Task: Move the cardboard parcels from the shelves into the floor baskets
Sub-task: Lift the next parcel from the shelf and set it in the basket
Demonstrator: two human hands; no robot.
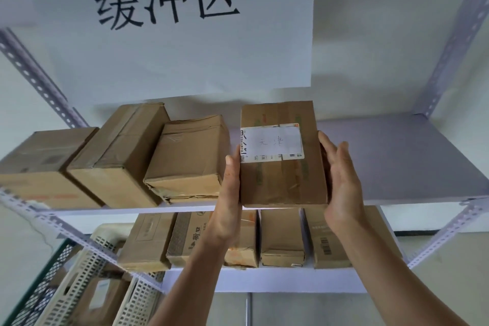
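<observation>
A labelled parcel (pixel 280 182) stands at the front lip of the upper shelf (pixel 402 161), its bottom edge level with that lip. Whether it still rests on the board cannot be told.

The left hand (pixel 229 190) clamps its left edge, with the thumb laid up the front face beside the white label and the fingers hidden behind. The right hand (pixel 341 180) presses flat against the right side with its fingers straight, so the two hands sit apart with the parcel between them.

The left hand fills the narrow gap between this parcel and a crumpled parcel (pixel 188 161). Two more parcels (pixel 116 156) crowd the shelf further left, touching side to side. To the right, bare grey board runs to the right post (pixel 447 42).

A paper sign (pixel 185 55) hangs on the wall behind, and its lower edge ends just above the parcel tops.

Below, the lower shelf (pixel 264 282) carries a tight row of parcels (pixel 281 235) set close to its front edge. At the lower left, the cream baskets (pixel 76 280) and a green basket (pixel 45 280) stand on the floor, partly behind the slanted shelf rail.
</observation>
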